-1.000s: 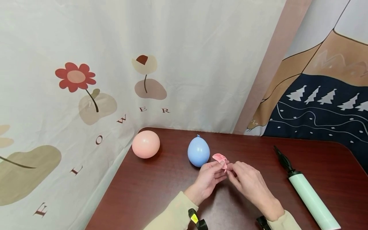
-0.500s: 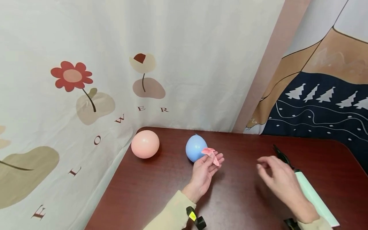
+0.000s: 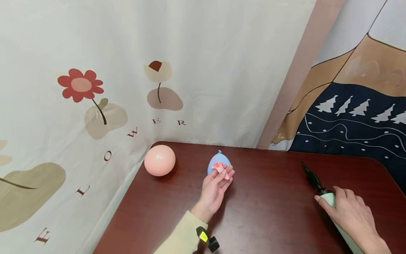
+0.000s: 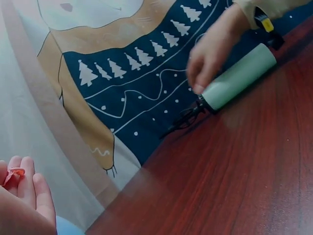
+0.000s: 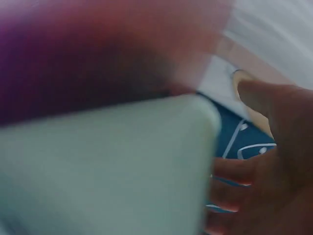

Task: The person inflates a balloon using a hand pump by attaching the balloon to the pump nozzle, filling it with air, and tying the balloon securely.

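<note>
Between thumb and fingers, my left hand (image 3: 213,194) pinches a limp, uninflated pink balloon (image 3: 219,166). In the left wrist view, the neck of that pink balloon (image 4: 17,171) shows against the fingers. Directly behind this hand in the head view stands an inflated blue balloon (image 3: 219,158), partly covered by it. At the right, my right hand (image 3: 353,213) spreads over a hand pump (image 3: 348,240) with a pale green barrel and black nozzle end. Its thumb lies on the barrel's left side near the black collar, the fingers on the far side.
An inflated pale pink balloon (image 3: 160,160) rests at the far left corner of the dark red wooden table (image 3: 269,201). Behind the table hangs a white curtain (image 3: 222,70) with flower prints, and a dark blue printed cloth (image 3: 358,123) hangs at the right.
My right hand has left the uninflated balloon and moved right to the pump. My left hand, still pinching the balloon, has shifted left, in front of the blue balloon.
</note>
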Demonstrator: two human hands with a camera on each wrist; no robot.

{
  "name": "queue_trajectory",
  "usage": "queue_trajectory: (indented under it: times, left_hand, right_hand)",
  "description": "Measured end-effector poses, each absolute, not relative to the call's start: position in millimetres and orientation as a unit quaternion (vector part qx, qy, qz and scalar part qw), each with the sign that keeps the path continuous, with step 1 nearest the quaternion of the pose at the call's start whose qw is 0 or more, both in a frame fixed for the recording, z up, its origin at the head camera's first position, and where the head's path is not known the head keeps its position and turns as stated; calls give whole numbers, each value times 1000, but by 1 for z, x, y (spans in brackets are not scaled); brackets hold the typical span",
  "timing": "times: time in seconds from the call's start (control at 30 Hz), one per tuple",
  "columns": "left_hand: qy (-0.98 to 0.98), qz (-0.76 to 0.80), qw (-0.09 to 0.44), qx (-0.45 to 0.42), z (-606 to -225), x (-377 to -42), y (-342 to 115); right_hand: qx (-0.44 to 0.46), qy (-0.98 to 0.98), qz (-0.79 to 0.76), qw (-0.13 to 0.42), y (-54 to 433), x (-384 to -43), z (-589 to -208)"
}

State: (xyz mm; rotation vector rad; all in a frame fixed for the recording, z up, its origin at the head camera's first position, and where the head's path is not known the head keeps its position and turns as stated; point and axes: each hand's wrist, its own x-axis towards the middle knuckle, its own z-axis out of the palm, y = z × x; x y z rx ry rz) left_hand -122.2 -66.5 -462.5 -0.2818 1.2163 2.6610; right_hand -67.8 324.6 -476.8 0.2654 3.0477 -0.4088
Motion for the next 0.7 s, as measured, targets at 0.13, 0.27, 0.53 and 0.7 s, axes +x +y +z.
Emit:
queue_trajectory:
  times: [0.13, 0.27, 0.53, 0.7]
  left_hand:
    - [391, 911, 94, -91, -462, -126, -68]
    - [376, 918, 92, -92, -462, -128, -67]
    - [357, 925, 96, -92, -459, -128, -64]
    - [359, 923, 98, -93, -459, -129, -64]
  right_hand:
    - [111, 977, -115, 138, 338, -64, -489]
    - [133, 966, -105, 195, 342, -57, -496]
    - [192, 952, -121, 204, 338, -52, -493]
    - [137, 957, -164, 197, 334, -49, -483]
